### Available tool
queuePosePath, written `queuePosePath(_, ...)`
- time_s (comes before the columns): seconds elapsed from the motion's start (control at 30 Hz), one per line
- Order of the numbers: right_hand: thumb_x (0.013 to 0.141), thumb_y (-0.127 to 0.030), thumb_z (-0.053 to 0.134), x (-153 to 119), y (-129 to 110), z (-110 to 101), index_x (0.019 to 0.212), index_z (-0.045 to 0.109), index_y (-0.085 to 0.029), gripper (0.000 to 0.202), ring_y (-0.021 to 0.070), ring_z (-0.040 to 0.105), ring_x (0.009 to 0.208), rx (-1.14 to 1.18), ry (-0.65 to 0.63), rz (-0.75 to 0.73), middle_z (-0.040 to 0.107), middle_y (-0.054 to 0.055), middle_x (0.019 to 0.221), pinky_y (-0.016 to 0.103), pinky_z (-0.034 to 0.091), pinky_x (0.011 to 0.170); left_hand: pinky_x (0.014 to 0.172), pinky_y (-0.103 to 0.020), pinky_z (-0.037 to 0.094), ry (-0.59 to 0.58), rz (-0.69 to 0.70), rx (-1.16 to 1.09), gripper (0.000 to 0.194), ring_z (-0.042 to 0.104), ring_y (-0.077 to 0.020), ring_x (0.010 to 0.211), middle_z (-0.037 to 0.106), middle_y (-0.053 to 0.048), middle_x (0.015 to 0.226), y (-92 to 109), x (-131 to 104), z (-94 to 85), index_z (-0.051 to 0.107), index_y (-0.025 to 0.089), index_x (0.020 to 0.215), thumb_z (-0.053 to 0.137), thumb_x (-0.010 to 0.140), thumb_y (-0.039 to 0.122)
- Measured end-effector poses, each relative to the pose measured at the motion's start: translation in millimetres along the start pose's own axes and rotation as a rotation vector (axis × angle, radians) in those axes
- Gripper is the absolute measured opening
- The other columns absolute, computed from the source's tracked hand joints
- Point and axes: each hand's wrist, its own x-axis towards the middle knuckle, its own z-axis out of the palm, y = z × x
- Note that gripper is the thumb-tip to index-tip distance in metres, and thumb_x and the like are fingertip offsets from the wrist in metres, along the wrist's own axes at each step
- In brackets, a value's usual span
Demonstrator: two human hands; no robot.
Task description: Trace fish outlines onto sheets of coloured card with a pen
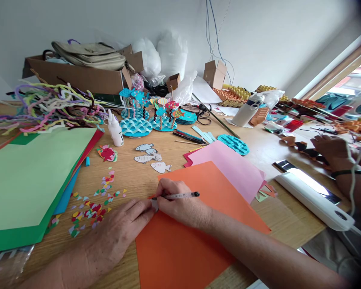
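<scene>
In the head view, my right hand (180, 204) is gripping a pen (183, 195) at a small white piece (155, 205) by the left edge of the orange sheet (183, 257) — my left hand (123, 226) is touching it too, pinching or merely pressing, I cannot tell. A decorated paper fish (107, 153) is looking finished nearby, while the sheet is lying beneath my hands, showing no cut shapes — seemingly barely begun.

Pale wall (108, 20) behind wooden table (132, 178); bright wood-framed window (353, 86) right.
</scene>
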Motion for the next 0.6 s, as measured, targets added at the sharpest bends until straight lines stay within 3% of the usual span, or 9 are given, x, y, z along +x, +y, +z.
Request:
queuePosePath(0.4, 0.066, -0.012, 0.051, 1.3, 7.4, 0.5, 0.065, 0.046, -0.019, 0.009, 0.0075, 0.039, 0.049, 0.064, 0.021, -0.015, 0.047, -0.007, 0.055, 0.017, 0.029, 0.044, 0.098, -0.026, 0.040, 0.022, 0.062, 0.071, 0.063, 0.048, -0.0156, 0.113, 0.053, -0.003, 0.126, 0.3, -7.6, -3.9, 0.039, 0.020, 0.133, 0.030, 0.075, -0.005)
queuePosePath(0.6, 0.067, -0.012, 0.051, -0.8, 7.5, -0.7, 0.067, 0.048, -0.019, 0.008, 0.0074, 0.039, 0.049, 0.033, 0.001, -0.018, 0.047, -0.006, 0.055, 0.017, 0.030, 0.044, 0.093, -0.026, 0.044, 0.019, 0.022, 0.092, 0.067, 0.051, -0.0161, 0.110, 0.054, -0.001, 0.126, 2.8, -9.4, -3.7, 0.039, 0.023, 0.132, 0.029, 0.071, -0.004)
